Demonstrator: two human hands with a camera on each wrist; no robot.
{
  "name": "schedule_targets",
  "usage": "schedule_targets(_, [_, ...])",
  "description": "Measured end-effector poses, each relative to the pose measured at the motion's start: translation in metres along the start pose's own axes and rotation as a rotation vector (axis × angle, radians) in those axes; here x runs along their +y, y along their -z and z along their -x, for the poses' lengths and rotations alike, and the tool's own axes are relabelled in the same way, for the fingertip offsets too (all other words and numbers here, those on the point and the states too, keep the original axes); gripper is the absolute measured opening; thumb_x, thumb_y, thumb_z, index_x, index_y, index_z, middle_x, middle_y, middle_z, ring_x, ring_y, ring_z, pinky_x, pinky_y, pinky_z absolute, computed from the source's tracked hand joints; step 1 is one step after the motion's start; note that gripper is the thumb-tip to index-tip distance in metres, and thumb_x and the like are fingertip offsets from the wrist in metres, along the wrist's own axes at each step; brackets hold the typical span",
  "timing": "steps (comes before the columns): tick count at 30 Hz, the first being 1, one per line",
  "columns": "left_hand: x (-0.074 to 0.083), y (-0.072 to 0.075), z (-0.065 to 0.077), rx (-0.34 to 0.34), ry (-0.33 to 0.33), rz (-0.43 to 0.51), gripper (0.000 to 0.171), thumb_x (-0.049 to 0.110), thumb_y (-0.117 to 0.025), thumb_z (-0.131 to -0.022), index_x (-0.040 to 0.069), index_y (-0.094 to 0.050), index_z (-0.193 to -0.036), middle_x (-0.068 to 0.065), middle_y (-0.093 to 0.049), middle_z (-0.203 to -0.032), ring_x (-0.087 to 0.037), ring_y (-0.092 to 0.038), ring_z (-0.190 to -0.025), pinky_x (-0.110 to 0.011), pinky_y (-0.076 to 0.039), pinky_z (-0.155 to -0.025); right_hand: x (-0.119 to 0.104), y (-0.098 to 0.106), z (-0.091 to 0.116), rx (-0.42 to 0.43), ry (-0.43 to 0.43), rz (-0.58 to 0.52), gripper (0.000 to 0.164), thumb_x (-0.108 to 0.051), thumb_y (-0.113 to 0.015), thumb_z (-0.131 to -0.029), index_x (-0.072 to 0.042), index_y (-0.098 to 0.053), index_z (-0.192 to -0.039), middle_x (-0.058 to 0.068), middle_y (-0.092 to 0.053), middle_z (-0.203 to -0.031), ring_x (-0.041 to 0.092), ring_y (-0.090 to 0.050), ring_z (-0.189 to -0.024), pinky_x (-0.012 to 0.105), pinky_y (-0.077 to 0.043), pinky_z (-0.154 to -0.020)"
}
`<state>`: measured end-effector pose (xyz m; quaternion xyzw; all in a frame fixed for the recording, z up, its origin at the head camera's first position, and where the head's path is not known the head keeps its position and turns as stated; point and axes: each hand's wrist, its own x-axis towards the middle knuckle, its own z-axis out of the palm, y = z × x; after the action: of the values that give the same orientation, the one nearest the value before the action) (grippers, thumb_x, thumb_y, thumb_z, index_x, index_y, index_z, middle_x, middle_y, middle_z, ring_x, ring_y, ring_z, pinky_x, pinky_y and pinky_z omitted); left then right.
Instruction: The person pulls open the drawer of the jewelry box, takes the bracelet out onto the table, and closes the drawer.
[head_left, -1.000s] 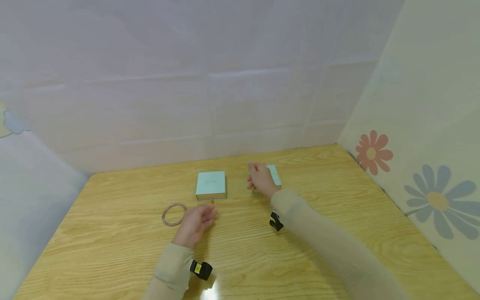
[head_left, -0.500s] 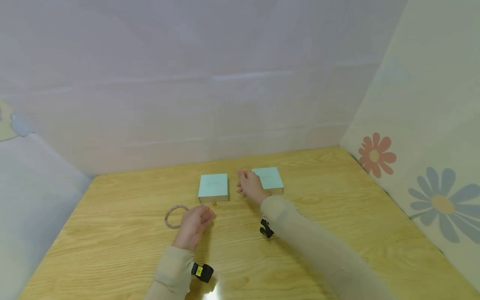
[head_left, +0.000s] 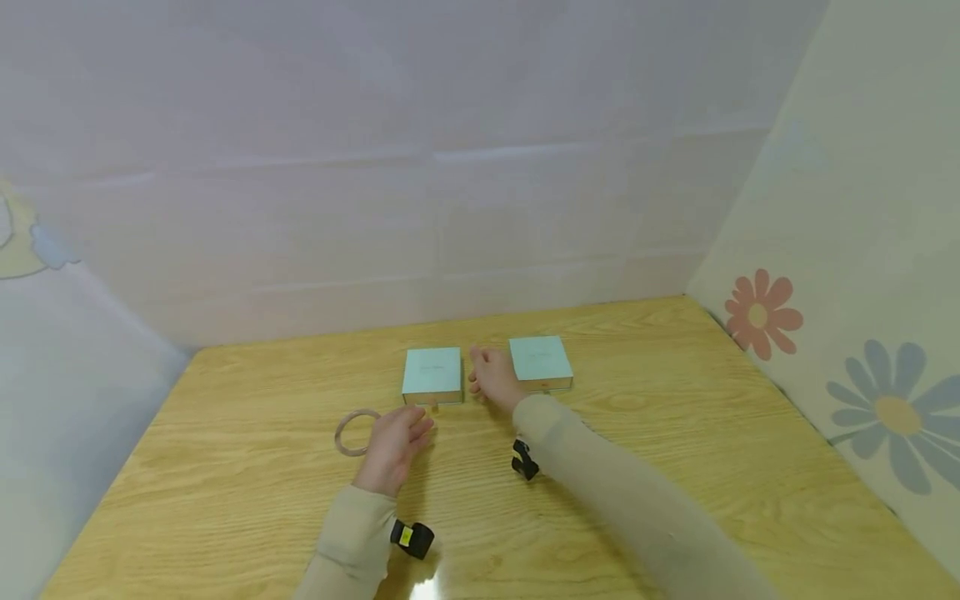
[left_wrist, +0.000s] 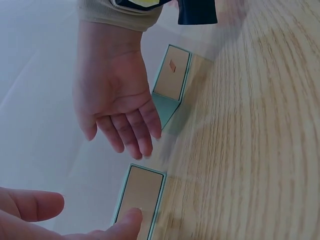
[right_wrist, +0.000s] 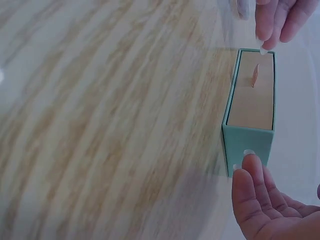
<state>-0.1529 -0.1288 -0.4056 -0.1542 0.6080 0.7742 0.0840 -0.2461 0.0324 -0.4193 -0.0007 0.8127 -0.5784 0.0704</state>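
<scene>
Two pale mint drawer boxes lie on the wooden table: a left box and a right box, each with a tan front and a small pull tab. My left hand is in front of the left box, palm inward and fingers loosely extended. One of its fingertips overlaps that box's front in the left wrist view. My right hand is between the boxes, and its relaxed fingers show in the left wrist view with nothing in them. In the right wrist view, these fingers overlap the side of the left box.
A pinkish bangle lies left of my left hand, partly hidden behind it. Pale cloth walls stand behind the table and at its sides, the right one printed with a red flower and a blue flower.
My right hand has moved left, from over the right box into the gap between the boxes, uncovering that box. The left hand stays nearly in place while the head view shifts slightly.
</scene>
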Motion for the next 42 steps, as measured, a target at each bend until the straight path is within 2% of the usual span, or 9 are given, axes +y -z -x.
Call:
schedule_targets(7, [0.001,0.0,-0.003,0.004,-0.002,0.0,0.052,0.006,-0.038,-0.103,-0.021,-0.018,-0.143,-0.036,-0.024,-0.146,-0.046,-0.037,-0.131,-0.05,-0.032,-0.11,0.005,-0.01,-0.005,0.015,0.005,0.078,0.042,-0.026,-0.038,-0.107,0.008,-0.061,-0.112,0.015,-0.064,-0.081,0.03,-0.064,-0.067,0.028,-0.05,-0.049])
schedule_targets(12, [0.001,0.0,-0.004,0.009,0.003,0.008,0.052,0.005,-0.038,-0.103,-0.021,-0.017,-0.143,-0.036,-0.023,-0.146,-0.046,-0.036,-0.131,-0.05,-0.032,-0.11,0.008,-0.016,-0.01,0.005,0.011,0.102,0.04,-0.025,-0.036,-0.107,0.006,-0.06,-0.101,0.008,-0.056,-0.072,0.023,-0.059,-0.06,0.023,-0.044,-0.049])
schedule_targets(17, [0.0,-0.002,-0.006,0.029,0.008,-0.001,0.051,0.004,-0.04,-0.102,-0.021,-0.02,-0.142,-0.036,-0.027,-0.144,-0.045,-0.039,-0.128,-0.049,-0.035,-0.108,0.013,-0.02,-0.016,-0.01,0.011,0.15,0.041,-0.027,-0.035,-0.108,0.006,-0.058,-0.117,0.007,-0.051,-0.069,0.018,-0.055,-0.055,0.026,-0.047,-0.055])
schedule_targets(19, [-0.001,-0.003,-0.007,0.035,0.01,-0.004,0.051,0.005,-0.041,-0.101,-0.02,-0.022,-0.142,-0.035,-0.028,-0.143,-0.044,-0.041,-0.127,-0.049,-0.036,-0.108,0.014,-0.022,-0.017,-0.021,0.014,0.175,0.043,-0.028,-0.035,-0.108,0.006,-0.056,-0.123,0.012,-0.055,-0.073,0.024,-0.058,-0.06,0.032,-0.051,-0.064])
schedule_targets(22, [-0.002,-0.003,-0.008,0.028,0.008,-0.018,0.051,0.005,-0.04,-0.101,-0.02,-0.023,-0.142,-0.034,-0.027,-0.144,-0.044,-0.042,-0.126,-0.049,-0.037,-0.107,0.021,-0.025,-0.024,-0.034,0.034,0.248,0.05,-0.033,-0.032,-0.108,0.007,-0.053,-0.129,0.02,-0.063,-0.099,0.033,-0.064,-0.088,0.04,-0.051,-0.084])
schedule_targets(26, [-0.004,-0.005,-0.011,0.017,0.004,-0.037,0.049,0.005,-0.04,-0.101,-0.021,-0.026,-0.14,-0.033,-0.029,-0.142,-0.042,-0.045,-0.122,-0.047,-0.04,-0.105,0.018,-0.029,-0.027,-0.03,-0.008,0.302,0.056,-0.036,-0.026,-0.108,0.009,-0.048,-0.134,0.023,-0.054,-0.131,0.038,-0.05,-0.122,0.047,-0.042,-0.102])
schedule_targets(32, [-0.007,-0.004,-0.014,0.023,0.02,-0.049,0.046,0.004,-0.042,-0.1,-0.022,-0.032,-0.136,-0.032,-0.037,-0.133,-0.038,-0.051,-0.115,-0.041,-0.048,-0.096,0.006,-0.035,-0.025,-0.004,-0.111,0.381,0.057,-0.04,-0.023,-0.108,0.002,-0.04,-0.144,0.018,-0.048,-0.142,0.035,-0.044,-0.131,0.046,-0.035,-0.109])
schedule_targets(37, [-0.007,-0.005,-0.016,0.019,0.038,-0.025,0.041,0.004,-0.044,-0.1,-0.021,-0.039,-0.133,-0.031,-0.041,-0.129,-0.033,-0.056,-0.108,-0.034,-0.051,-0.088,0.001,-0.038,-0.026,0.008,-0.112,0.468,0.056,-0.039,-0.023,-0.108,0.001,-0.04,-0.144,0.018,-0.05,-0.14,0.037,-0.048,-0.127,0.047,-0.038,-0.106])
schedule_targets(42, [-0.008,-0.005,-0.019,0.0,0.065,0.005,0.039,0.003,-0.042,-0.101,-0.02,-0.041,-0.133,-0.034,-0.041,-0.132,-0.033,-0.056,-0.108,-0.035,-0.051,-0.089,0.003,-0.041,-0.033,-0.002,-0.104,0.526,0.054,-0.037,-0.025,-0.108,0.001,-0.043,-0.143,0.017,-0.05,-0.141,0.035,-0.048,-0.128,0.045,-0.038,-0.106])
